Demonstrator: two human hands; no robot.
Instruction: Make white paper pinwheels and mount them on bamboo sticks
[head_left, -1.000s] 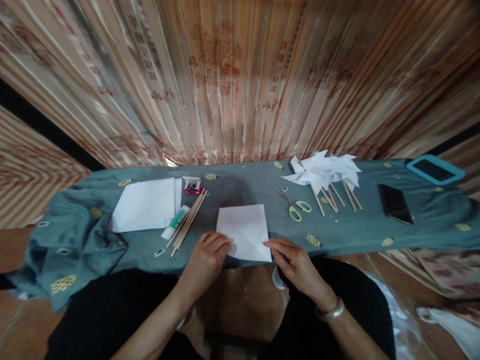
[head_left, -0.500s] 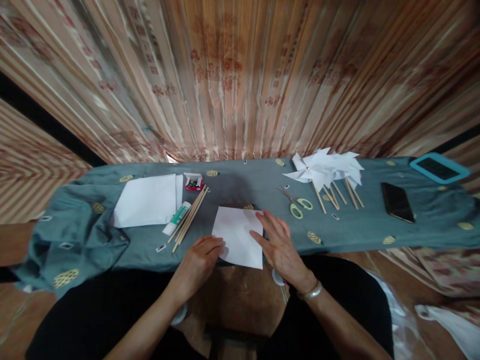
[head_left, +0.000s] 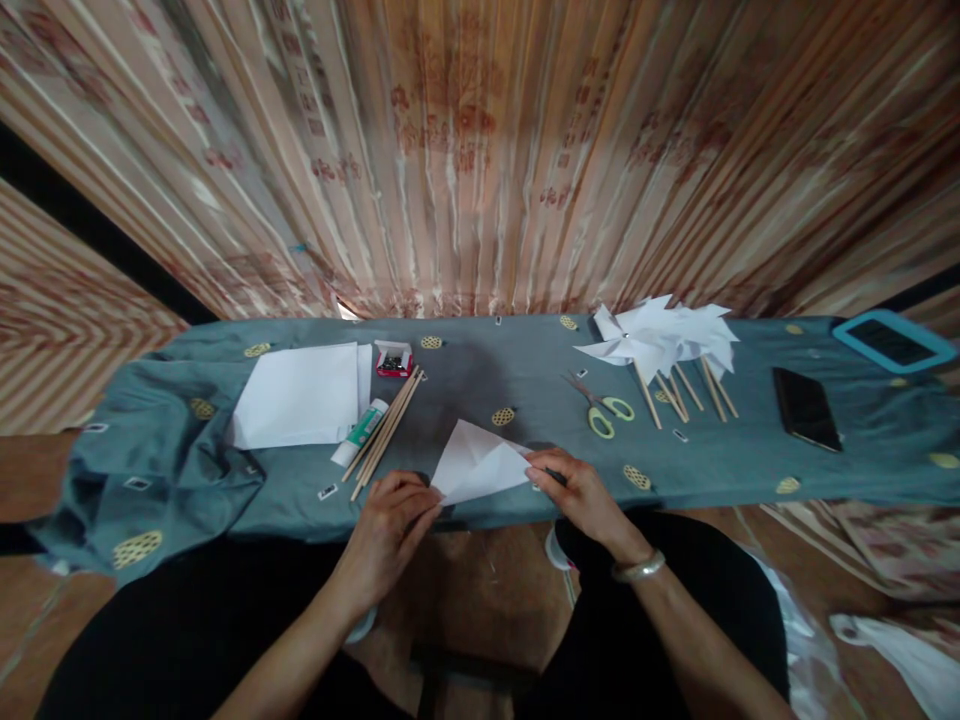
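A white sheet of paper (head_left: 480, 462) is bent over on itself diagonally at the front edge of the cloth-covered table. My left hand (head_left: 397, 520) pinches its lower left corner, fingers closed. At the opposite side, my right hand (head_left: 574, 490) grips the right corner between thumb and fingers. Left of the paper lie several wooden sticks (head_left: 386, 435) and a green-and-white glue stick (head_left: 361, 432). A pair of scissors (head_left: 601, 410) with light green handles rests open to the right, beyond my right hand.
White paper pinwheels (head_left: 660, 340) on sticks lie at the back right. A black phone (head_left: 806, 408) and a blue-framed tablet (head_left: 896, 340) are farther right. A stack of white paper (head_left: 296, 395) and a small red box (head_left: 394, 358) of metal pieces sit left on the green tablecloth (head_left: 487, 380).
The paper lay flat and is now folded over diagonally. My right hand has gone from spread fingers over the sheet to gripping its right corner.
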